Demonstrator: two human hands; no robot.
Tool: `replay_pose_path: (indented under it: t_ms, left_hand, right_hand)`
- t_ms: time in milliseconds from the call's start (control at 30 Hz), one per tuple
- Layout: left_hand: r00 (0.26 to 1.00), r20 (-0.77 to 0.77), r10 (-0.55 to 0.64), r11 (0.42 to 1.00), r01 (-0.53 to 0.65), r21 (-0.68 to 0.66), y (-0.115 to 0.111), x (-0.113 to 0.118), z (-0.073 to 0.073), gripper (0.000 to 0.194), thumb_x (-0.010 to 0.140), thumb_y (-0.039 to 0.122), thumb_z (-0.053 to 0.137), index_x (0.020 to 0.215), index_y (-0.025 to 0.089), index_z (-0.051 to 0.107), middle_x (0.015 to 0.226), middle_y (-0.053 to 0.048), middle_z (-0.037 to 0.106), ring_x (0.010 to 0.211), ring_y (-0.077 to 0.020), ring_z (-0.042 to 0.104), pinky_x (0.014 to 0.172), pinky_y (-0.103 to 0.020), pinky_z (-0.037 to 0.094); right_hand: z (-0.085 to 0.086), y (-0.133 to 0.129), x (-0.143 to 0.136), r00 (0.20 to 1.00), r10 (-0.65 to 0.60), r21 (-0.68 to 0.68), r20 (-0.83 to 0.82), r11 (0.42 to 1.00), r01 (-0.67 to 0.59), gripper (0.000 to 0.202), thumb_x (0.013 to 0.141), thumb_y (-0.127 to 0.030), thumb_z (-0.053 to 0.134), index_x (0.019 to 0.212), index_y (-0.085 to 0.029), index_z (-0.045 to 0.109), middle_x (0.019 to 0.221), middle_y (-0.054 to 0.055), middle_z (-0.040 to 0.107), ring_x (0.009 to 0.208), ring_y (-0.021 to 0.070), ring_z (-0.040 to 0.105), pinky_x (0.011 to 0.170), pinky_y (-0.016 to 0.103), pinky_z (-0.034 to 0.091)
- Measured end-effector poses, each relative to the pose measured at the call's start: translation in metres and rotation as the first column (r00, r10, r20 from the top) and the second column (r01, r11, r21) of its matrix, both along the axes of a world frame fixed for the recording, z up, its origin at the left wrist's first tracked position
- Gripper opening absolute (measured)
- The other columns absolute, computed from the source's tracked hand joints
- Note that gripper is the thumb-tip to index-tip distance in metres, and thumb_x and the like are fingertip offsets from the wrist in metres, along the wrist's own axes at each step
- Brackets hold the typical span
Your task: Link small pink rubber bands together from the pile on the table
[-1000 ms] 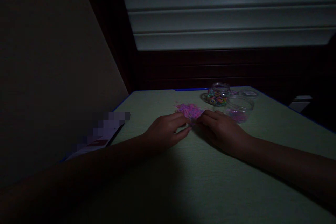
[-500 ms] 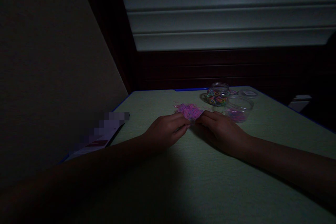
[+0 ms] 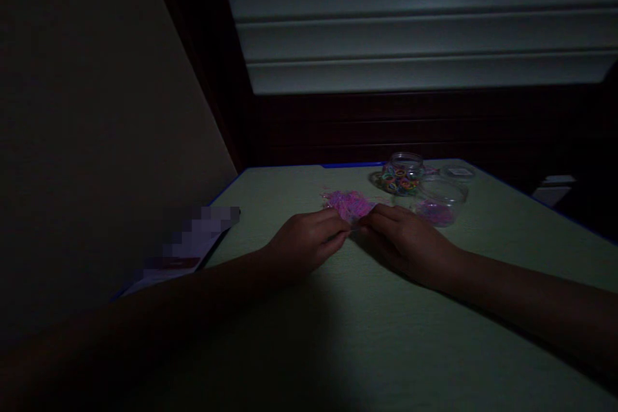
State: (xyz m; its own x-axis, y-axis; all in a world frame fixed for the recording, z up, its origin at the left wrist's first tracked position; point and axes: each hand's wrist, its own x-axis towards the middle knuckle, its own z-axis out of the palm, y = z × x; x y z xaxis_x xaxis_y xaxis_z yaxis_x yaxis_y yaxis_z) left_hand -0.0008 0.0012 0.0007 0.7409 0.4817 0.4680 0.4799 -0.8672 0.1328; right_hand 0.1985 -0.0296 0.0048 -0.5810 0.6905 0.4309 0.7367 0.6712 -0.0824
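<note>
Your left hand (image 3: 305,238) and right hand (image 3: 410,238) curl by the pink pile (image 3: 348,204) on the table (image 3: 410,335) — too dark to tell their grip — with pink bits (image 3: 437,212) in the near right jar (image 3: 461,201), more seemingly left loose.

btwn fingers (image 3: 333,226) unclear, papers (image 3: 197,243) pt blurred

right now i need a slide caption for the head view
Left hand and right hand, close together, at a pink pile on a green table, two clear jars nearby.
</note>
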Motion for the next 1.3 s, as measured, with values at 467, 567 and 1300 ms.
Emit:
replay_pose_path:
  t_ms: [467, 567, 1300]
  left_hand:
    - [1.0, 0.016, -0.017, 1.0, 0.017, 0.004, -0.0001, -0.0001, 0.0012, 0.017, 0.084, 0.02, 0.041, 0.093, 0.016, 0.055, 0.088, -0.003, 0.056, 0.08, -0.0111, 0.052, 0.07, -0.021, 0.041]
    - [1.0, 0.013, -0.012, 1.0, 0.012, 0.0, -0.0002, 0.0, 0.001, 0.017, 0.084, 0.02, 0.041, 0.092, 0.016, 0.055, 0.087, -0.003, 0.056, 0.079, -0.011, 0.052, 0.07, -0.021, 0.041]
    - [0.999, 0.037, -0.021, 0.999, 0.02, 0.026, 0.0008, -0.0003, -0.0006, 0.016, 0.083, 0.019, 0.042, 0.092, 0.016, 0.055, 0.086, -0.004, 0.056, 0.079, -0.0112, 0.052, 0.07, -0.022, 0.042]
  right_hand:
    - [-0.0002, -0.0001, 0.0012, 1.0, 0.011, -0.008, 0.005, 1.0, -0.011, 0.025, 0.089, -0.03, 0.031, 0.091, -0.017, 0.053, 0.085, 0.005, 0.054, 0.076, 0.0138, 0.049, 0.07, 0.028, 0.035]
    - [-0.0002, -0.0005, 0.0006, 1.0, 0.006, -0.004, -0.006, 1.0, -0.006, 0.023, 0.088, -0.029, 0.033, 0.088, -0.016, 0.052, 0.085, 0.005, 0.054, 0.073, 0.0132, 0.049, 0.068, 0.027, 0.035]
    - [0.0004, -0.0015, 0.0, 0.999, 0.02, -0.018, 0.031, 1.0, -0.02, 0.026, 0.088, -0.031, 0.032, 0.083, -0.016, 0.053, 0.08, 0.005, 0.054, 0.074, 0.0135, 0.049, 0.069, 0.028, 0.033]
